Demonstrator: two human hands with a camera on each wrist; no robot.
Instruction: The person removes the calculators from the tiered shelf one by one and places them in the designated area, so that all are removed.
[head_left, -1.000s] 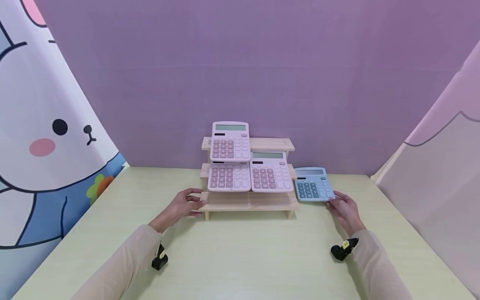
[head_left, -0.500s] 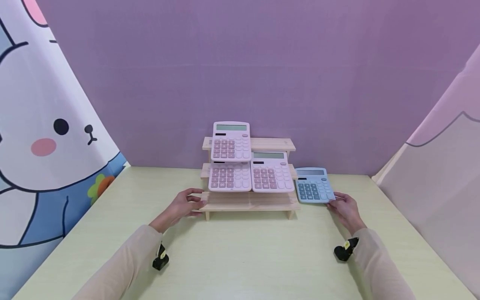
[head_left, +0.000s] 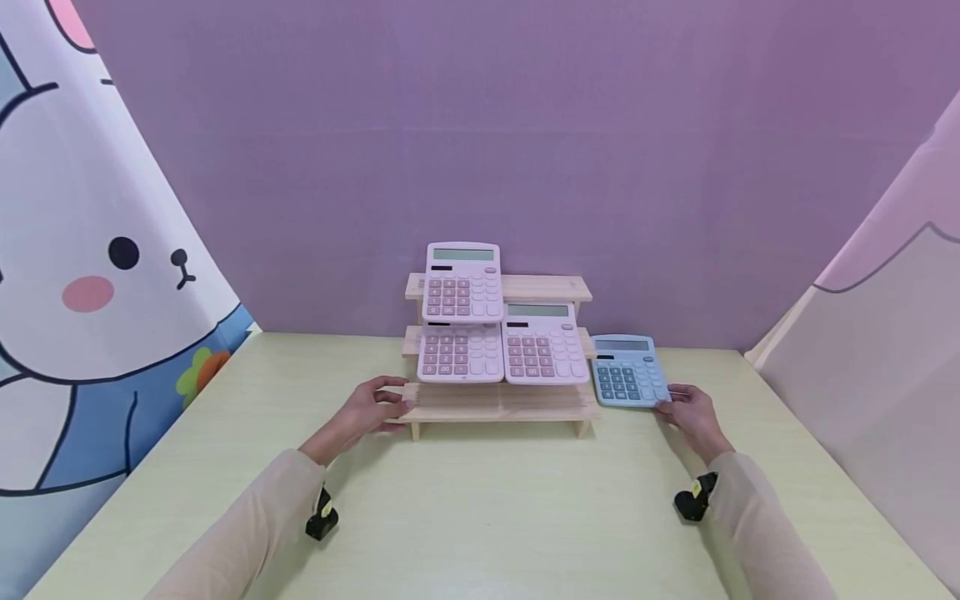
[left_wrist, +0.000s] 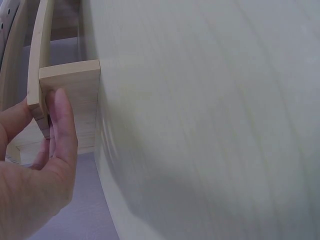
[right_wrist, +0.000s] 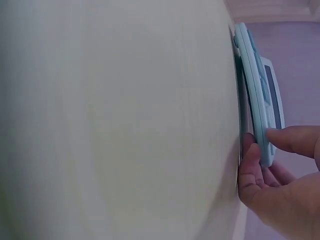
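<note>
My left hand (head_left: pixel 367 410) grips the left end of the bottom tier of a three-step wooden shelf (head_left: pixel 495 402). In the left wrist view the thumb lies on top of the wooden board (left_wrist: pixel 42 45) and the fingers curl underneath, beside the leg. Right of the shelf, my right hand (head_left: pixel 690 414) pinches the near right corner of a light blue calculator (head_left: pixel 628 372). Seen from the right wrist, the thumb (right_wrist: pixel 295 140) is on its face and fingers are below, with the calculator's edge close over the table.
A pink calculator (head_left: pixel 462 283) leans on the top tier. Two more, a left pink calculator (head_left: pixel 459 352) and a right pink calculator (head_left: pixel 545 343), stand side by side on the middle tier. A purple cloth (head_left: pixel 480 150) hangs behind the table (head_left: pixel 487 517).
The blue calculator has shifted slightly toward me, its near edge a little lower in view. My right wrist has turned a little outward. My left hand keeps its grip on the shelf.
</note>
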